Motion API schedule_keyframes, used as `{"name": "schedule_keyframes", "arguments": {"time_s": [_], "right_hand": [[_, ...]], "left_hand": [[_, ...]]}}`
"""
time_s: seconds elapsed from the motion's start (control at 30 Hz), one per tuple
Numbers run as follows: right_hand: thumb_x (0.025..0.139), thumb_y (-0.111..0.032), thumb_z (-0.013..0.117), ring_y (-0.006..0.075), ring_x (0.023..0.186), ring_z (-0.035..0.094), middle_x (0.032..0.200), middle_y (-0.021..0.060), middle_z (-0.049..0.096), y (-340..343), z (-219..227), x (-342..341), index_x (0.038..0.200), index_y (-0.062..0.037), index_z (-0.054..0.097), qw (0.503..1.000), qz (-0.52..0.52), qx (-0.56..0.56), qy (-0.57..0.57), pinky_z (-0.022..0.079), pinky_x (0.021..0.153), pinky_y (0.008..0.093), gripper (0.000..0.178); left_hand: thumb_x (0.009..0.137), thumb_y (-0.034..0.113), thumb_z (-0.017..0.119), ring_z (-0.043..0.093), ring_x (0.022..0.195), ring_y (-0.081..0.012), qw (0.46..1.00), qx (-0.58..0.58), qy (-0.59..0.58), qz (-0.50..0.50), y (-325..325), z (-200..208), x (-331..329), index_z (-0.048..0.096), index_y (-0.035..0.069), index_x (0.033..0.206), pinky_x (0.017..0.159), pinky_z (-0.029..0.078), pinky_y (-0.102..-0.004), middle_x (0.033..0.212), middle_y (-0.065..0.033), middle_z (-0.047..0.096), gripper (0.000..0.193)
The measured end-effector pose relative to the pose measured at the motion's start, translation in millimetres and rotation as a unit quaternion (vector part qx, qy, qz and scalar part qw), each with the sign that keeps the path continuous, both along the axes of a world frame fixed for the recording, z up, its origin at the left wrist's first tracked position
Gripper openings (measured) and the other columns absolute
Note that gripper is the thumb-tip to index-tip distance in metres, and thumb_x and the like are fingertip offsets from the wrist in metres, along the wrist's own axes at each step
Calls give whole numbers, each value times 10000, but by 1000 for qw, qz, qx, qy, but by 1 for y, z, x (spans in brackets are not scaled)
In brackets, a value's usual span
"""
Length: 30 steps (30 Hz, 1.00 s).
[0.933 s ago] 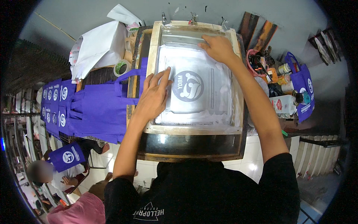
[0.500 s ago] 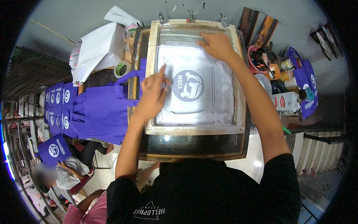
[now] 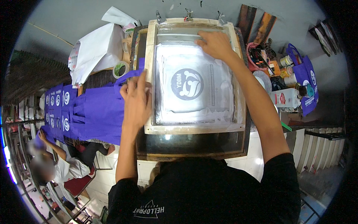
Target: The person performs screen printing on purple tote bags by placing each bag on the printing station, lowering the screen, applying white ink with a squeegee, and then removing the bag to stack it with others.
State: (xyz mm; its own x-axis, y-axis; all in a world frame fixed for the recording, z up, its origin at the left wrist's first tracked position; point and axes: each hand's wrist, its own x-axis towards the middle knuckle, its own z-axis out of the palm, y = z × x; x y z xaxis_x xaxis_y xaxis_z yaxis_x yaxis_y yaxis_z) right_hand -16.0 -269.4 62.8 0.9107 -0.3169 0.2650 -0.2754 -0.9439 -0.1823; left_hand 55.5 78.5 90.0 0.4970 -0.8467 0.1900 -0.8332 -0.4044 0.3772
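A wooden-framed printing screen (image 3: 194, 129) lies on the dark-edged table before me, its mesh (image 3: 182, 106) smeared white around a round logo. My right hand (image 3: 216, 44) is closed around the right part of a pale, bar-shaped squeegee (image 3: 177, 36) at the screen's far end. Over the frame's left rail is my left hand (image 3: 135, 100), empty, its index finger stretched out and the others loosely bent. Its fingertips are close to the strap (image 3: 130, 75) of a purple cloth bag (image 3: 102, 114); whether they touch it I cannot tell. The frame hides part of this bag.
Printed purple bags (image 3: 56, 100) lie at far left, near a seated person (image 3: 71, 164). A tape roll (image 3: 121, 69) and white paper bundle (image 3: 99, 44) stand back left. At right are a pink basket (image 3: 255, 56), jars and a white can (image 3: 285, 98). Clamps (image 3: 188, 15) line the far edge.
My left hand has moved left off the mesh to the frame's left rail, by the bag strap. My right hand stays on the squeegee. The seated person has raised a purple bag.
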Motion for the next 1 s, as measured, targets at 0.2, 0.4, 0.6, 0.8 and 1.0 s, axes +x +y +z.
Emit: {"name": "schedule_keyframes", "arguments": {"time_s": [0.2, 0.4, 0.6, 0.8, 1.0], "right_hand": [[948, -468, 623, 416, 859, 688, 862, 183, 728, 8, 10, 3, 1142, -131, 696, 1000, -2, -2, 23, 507, 755, 546, 396], [941, -471, 636, 416, 856, 691, 866, 190, 729, 6, 8, 3, 1166, -123, 700, 1000, 1, 9, 11, 508, 763, 542, 419], [924, -533, 645, 410, 845, 694, 865, 187, 731, 10, 8, 4, 1165, -108, 703, 1000, 3, -12, 7, 505, 755, 535, 492], [895, -596, 662, 392, 804, 702, 822, 182, 726, -3, 2, 5, 1107, -85, 744, 998, -4, 6, -61, 516, 730, 519, 559], [922, -609, 605, 379, 901, 722, 930, 204, 752, -19, 26, 31, 1212, -129, 739, 1000, -14, -1, 13, 541, 812, 503, 577]], "left_hand": [[900, -2, 563, 473, 1345, -339, 974, 37, 79, -208, -39, -9, -54, 256, 45, 1604, 1140, 257, -513, 1295, -114, 691, 769], [863, -20, 563, 485, 1318, -359, 962, 93, 45, -253, -53, -24, -49, 252, 58, 1609, 1133, 273, -522, 1259, -141, 700, 812], [864, -2, 625, 534, 1166, -329, 977, 11, 115, -179, -35, 8, -44, 381, 50, 1547, 1113, 289, -494, 1068, -124, 672, 728], [811, -27, 761, 582, 967, -198, 951, -197, 207, 120, 44, 17, -42, 491, 24, 1442, 974, 419, -364, 957, -57, 640, 688], [844, -21, 796, 596, 694, -120, 810, -326, 325, 363, 127, -42, -63, 628, -20, 1025, 699, 486, -256, 799, -52, 663, 247]]}}
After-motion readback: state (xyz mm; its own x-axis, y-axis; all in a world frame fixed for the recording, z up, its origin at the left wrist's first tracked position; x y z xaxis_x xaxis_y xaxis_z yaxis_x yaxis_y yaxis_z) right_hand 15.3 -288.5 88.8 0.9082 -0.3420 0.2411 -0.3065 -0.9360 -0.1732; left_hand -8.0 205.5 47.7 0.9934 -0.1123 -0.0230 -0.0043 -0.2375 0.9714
